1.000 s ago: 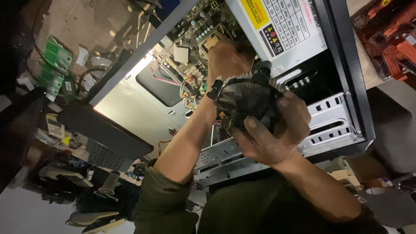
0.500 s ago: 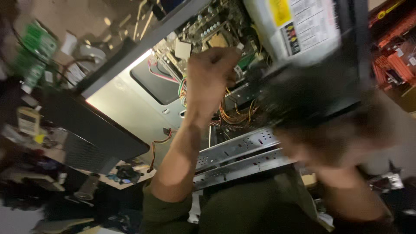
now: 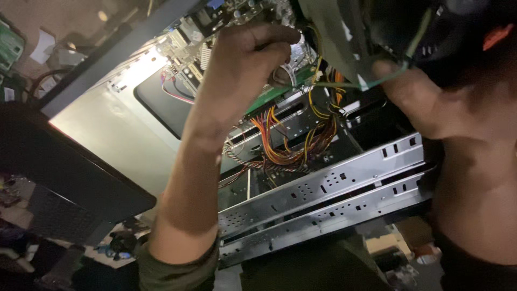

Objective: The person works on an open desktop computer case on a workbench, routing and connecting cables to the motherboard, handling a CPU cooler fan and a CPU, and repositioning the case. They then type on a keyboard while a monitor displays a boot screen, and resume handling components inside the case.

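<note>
Since the earlier frames, the right hand (image 3: pixel 425 99) has carried its dark, rounded black plastic part (image 3: pixel 447 37) up and away to the top right corner, off the silver perforated metal drive-bay rails (image 3: pixel 323 199) it was in front of; the left hand (image 3: pixel 242 59) has stayed deep in the open grey metal computer case (image 3: pixel 107 124).

That left grip is curled into a fist around something near the green circuit board (image 3: pixel 269 97); what it pinches is hidden by the knuckles. The right grip is closed against the dark part's lower edge, with a thin green wire (image 3: pixel 377 82) running from just under its fingers back toward the left fist.

Judging from this, the wire looks taut, so lifting the dark part further could tear it loose or strain its connector. Below the left fist hangs the bundle of orange, yellow and red cables (image 3: pixel 285 143), which could snag the wrist on withdrawal. Sharp rail edges below both grips could scrape a forearm.
</note>
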Demonstrator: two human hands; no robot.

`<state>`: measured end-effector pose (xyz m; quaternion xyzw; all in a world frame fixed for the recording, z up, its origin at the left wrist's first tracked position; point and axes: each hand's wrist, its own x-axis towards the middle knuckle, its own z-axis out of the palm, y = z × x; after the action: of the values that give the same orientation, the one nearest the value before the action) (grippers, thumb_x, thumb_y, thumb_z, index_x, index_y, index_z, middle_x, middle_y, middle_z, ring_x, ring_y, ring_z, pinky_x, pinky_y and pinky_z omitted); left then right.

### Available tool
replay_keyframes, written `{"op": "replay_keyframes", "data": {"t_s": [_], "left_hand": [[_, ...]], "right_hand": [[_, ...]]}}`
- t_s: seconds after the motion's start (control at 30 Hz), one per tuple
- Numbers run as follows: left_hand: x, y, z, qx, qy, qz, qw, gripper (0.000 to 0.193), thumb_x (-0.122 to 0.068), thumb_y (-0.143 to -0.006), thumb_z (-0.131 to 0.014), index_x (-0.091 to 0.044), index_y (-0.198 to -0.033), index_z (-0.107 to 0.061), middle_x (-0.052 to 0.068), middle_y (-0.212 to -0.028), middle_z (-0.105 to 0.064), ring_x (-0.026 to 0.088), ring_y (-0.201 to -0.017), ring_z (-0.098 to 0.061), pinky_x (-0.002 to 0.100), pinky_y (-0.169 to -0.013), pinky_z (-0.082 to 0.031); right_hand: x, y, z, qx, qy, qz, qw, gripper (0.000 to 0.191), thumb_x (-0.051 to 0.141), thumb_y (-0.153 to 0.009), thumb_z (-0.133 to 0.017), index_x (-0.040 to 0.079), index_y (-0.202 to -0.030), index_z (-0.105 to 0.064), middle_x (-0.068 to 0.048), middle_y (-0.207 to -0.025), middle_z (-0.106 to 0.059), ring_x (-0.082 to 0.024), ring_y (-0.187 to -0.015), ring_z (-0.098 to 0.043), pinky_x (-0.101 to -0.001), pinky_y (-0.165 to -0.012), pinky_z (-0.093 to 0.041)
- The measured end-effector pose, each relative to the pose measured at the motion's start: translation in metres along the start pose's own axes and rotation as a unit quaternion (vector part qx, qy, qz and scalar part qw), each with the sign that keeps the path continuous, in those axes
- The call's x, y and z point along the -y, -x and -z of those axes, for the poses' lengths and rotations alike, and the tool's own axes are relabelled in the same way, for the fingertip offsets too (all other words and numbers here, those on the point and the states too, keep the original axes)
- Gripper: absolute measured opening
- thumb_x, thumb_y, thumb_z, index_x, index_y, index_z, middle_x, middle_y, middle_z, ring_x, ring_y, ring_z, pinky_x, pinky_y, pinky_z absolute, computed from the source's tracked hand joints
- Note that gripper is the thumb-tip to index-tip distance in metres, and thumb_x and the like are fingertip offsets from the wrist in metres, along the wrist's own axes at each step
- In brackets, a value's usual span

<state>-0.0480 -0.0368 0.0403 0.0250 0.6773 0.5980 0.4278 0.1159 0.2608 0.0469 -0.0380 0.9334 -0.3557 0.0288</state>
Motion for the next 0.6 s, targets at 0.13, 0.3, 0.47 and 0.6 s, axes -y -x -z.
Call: {"op": "replay_keyframes", "data": {"t_s": [0.13,0.3,0.47,0.6], "left_hand": [[0.021,-0.013,0.006,0.029,-0.096,-0.097,0.99,0.032,0.003,-0.088,-0.06,-0.003,-0.115,-0.077,0.01,-0.095,-0.078,0.016,-0.082,-0.071,0.029,-0.074,-0.057],[0.059,-0.044,-0.011,-0.017,-0.324,-0.35,0.879,0.019,0.002,-0.087,-0.067,-0.005,-0.102,-0.077,0.019,-0.096,-0.074,0.038,-0.089,-0.069,0.042,-0.079,-0.056],[0.072,-0.065,-0.011,0.017,-0.302,-0.331,0.894,0.006,-0.005,-0.09,-0.076,-0.001,-0.094,-0.076,0.021,-0.091,-0.069,0.043,-0.088,-0.065,0.048,-0.078,-0.053],[0.066,-0.075,-0.015,0.007,-0.301,-0.307,0.903,0.012,-0.009,-0.079,-0.079,-0.003,-0.09,-0.078,0.019,-0.09,-0.072,0.039,-0.087,-0.067,0.047,-0.078,-0.053]], "right_hand": [[-0.018,-0.005,-0.004,0.003,0.007,0.036,0.999,0.033,0.014,-0.099,-0.076,0.008,-0.128,-0.061,-0.02,-0.128,-0.056,-0.032,-0.116,-0.059,-0.042,-0.097,-0.054],[-0.035,-0.009,-0.008,0.01,0.014,0.064,0.998,0.027,0.011,-0.101,-0.074,0.004,-0.125,-0.063,-0.021,-0.124,-0.06,-0.03,-0.111,-0.062,-0.0398,-0.095,-0.055],[-0.043,-0.017,-0.004,0.014,0.035,0.106,0.994,0.022,0.009,-0.102,-0.071,0.001,-0.122,-0.065,-0.021,-0.119,-0.064,-0.028,-0.107,-0.066,-0.0376,-0.093,-0.057],[-0.039,-0.027,0.008,0.015,0.077,0.15,0.986,0.019,0.007,-0.104,-0.07,-0.003,-0.119,-0.066,-0.022,-0.116,-0.067,-0.027,-0.104,-0.069,-0.0359,-0.091,-0.059]]}}
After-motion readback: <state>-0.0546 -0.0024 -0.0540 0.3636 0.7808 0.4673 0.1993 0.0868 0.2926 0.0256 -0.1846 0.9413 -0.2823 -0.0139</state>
